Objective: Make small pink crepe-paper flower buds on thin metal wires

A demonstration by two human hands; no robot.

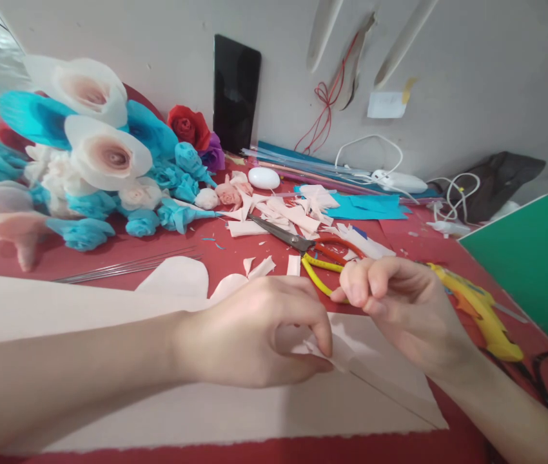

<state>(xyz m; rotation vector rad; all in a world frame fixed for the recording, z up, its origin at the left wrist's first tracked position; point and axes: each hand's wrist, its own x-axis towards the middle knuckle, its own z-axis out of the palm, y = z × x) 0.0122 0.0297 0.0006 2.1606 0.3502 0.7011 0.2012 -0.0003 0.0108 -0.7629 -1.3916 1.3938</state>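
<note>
My left hand point(264, 335) is over a wide pale pink paper sheet point(158, 419). Its thumb and forefinger are closed on a small piece of pale paper point(339, 362), from which a thin dark wire point(390, 396) slants down to the right. Slightly higher, my right hand point(400, 296) is raised with its fingers curled in against the thumb. Whether anything is between those fingertips I cannot make out. Just beyond it lie scissors point(298, 241) with a red handle, and pliers with yellow handles point(320, 277) beside them.
Blue, white and pink paper flowers point(109, 154) crowd the left back. Paper scraps point(288, 212) and thin metal wires point(124, 265) lie on the red table. A dark phone point(236, 93) leans on the wall. At right are a yellow glue gun point(489, 316) and a green board point(535, 264).
</note>
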